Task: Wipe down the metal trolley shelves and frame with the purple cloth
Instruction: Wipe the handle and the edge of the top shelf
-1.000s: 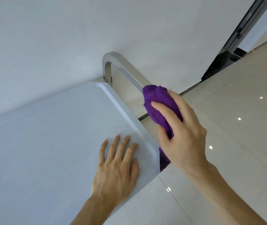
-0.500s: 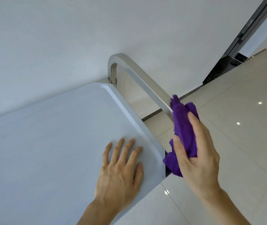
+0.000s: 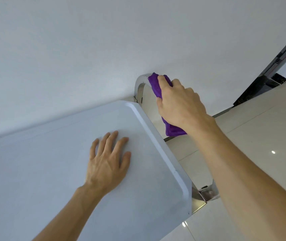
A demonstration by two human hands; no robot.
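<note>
the purple cloth (image 3: 156,85) is bunched around the far bend of the trolley's chrome handle bar (image 3: 139,84), toward one o'clock in the head view, with a loose tail hanging below the wrist. the right hand (image 3: 180,103) grips the cloth, fingers curled over it and the bar, thumb on the near side. the left hand (image 3: 108,160) lies flat and open on the top shelf (image 3: 51,162), fingers spread, near the shelf's raised right rim, around seven o'clock from the cloth. the shelf fills the lower left. the handle's near end meets a bracket (image 3: 202,194) at the shelf's near corner, at five o'clock. glossy floor tiles (image 3: 269,136) lie to the right, a white wall (image 3: 86,49) behind.
</note>
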